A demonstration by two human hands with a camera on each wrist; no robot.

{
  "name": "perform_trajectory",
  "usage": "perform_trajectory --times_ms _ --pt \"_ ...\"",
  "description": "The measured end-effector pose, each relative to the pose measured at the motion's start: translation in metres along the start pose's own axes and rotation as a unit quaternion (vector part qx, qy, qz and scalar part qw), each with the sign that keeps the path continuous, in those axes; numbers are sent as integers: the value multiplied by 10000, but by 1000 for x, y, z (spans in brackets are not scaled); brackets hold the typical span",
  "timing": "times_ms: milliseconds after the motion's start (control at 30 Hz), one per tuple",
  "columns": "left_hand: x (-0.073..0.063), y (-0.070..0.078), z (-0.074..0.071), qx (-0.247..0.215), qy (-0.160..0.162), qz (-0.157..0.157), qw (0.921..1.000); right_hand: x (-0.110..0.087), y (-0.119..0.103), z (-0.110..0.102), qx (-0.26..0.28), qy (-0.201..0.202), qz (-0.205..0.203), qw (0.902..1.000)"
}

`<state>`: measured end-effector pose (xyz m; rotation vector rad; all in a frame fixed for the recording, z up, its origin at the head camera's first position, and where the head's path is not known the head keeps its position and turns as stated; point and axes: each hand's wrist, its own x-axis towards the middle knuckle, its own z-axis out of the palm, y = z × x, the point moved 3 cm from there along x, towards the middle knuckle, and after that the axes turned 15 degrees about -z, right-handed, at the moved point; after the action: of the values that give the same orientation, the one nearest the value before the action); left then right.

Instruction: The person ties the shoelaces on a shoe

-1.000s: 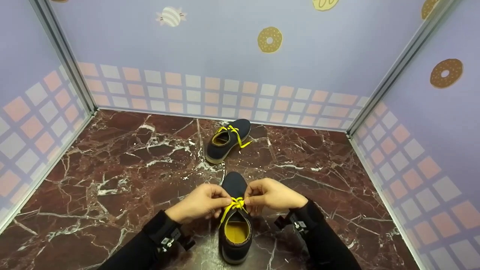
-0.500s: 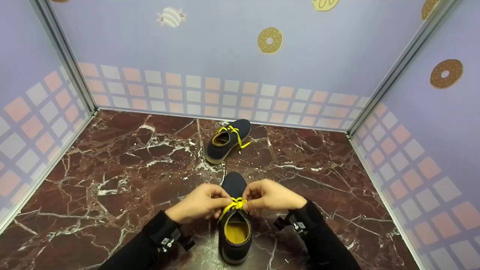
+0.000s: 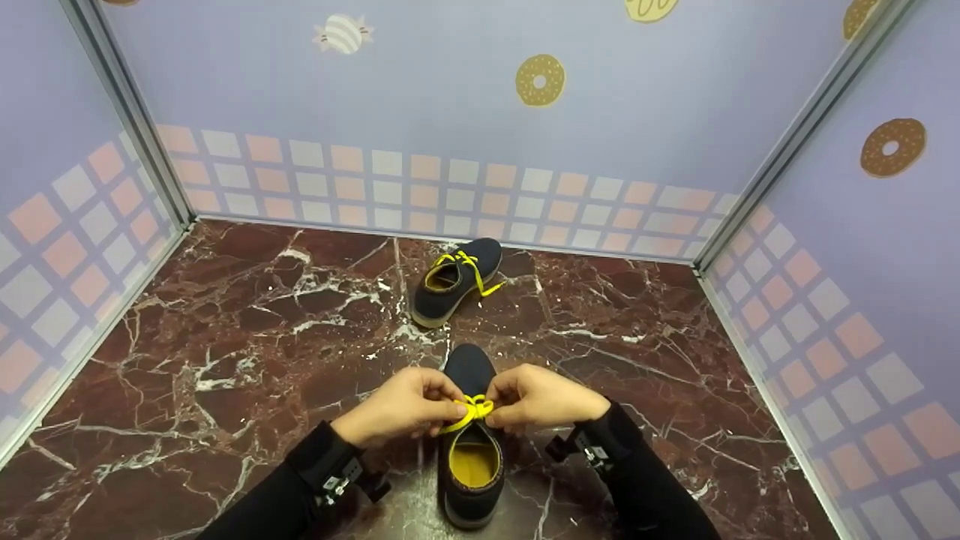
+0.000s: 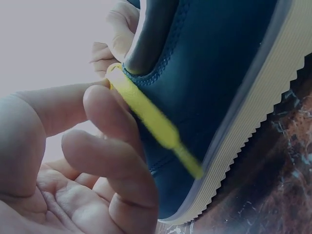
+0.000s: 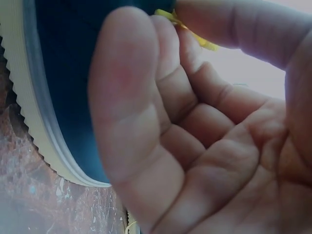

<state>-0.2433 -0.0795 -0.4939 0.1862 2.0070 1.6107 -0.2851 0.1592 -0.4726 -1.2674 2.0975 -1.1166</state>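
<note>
between the hands (image 3: 397,409) (image 3: 551,396), yellow shoelace (image 3: 477,409)

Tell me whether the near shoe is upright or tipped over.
Upright: the near shoe opens upward in the head view, showing its yellow insole, with its pale sole toward the floor.

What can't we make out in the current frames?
How the yellow lace sits in the right hand: right wrist view, the hand itself hides all but scraps of yellow.
Flanks of the near shoe beside the bow: head view, covered by the right hand and the left hand.
Lace tip: left wrist view, blurred.
How the far shoe is laced: head view, too small.
</note>
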Motion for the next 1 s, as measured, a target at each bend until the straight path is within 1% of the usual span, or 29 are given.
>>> perform_trajectory --times_ms 100,300,433,533,833,933,1000 --pt "1 0 1 -113 53 -3 9999 0 -2 0 -127 -55 -36 9999" --pt "0 0 1 -87 171 -26 9998 0 -3 -1 -369 -162 -154 9991" --pt "0 0 1 -92 137 -9 9999 1 -3 -2 -648 -206 -284 9973" --pt "0 0 2 -69 103 12 9999 0 -3 -3 -745 -261 -324 9964" --pt "-1 2 3 70 87 84 9999 -1 -2 -4 -791 -443 -320 9954" --pt "-1 2 3 131 106 111 9998 -2 -2 -6 -730 -416 -310 9960" --pt "-1 2 3 181 124 134 9997 -3 -2 -7 -684 -325 -310 9966"
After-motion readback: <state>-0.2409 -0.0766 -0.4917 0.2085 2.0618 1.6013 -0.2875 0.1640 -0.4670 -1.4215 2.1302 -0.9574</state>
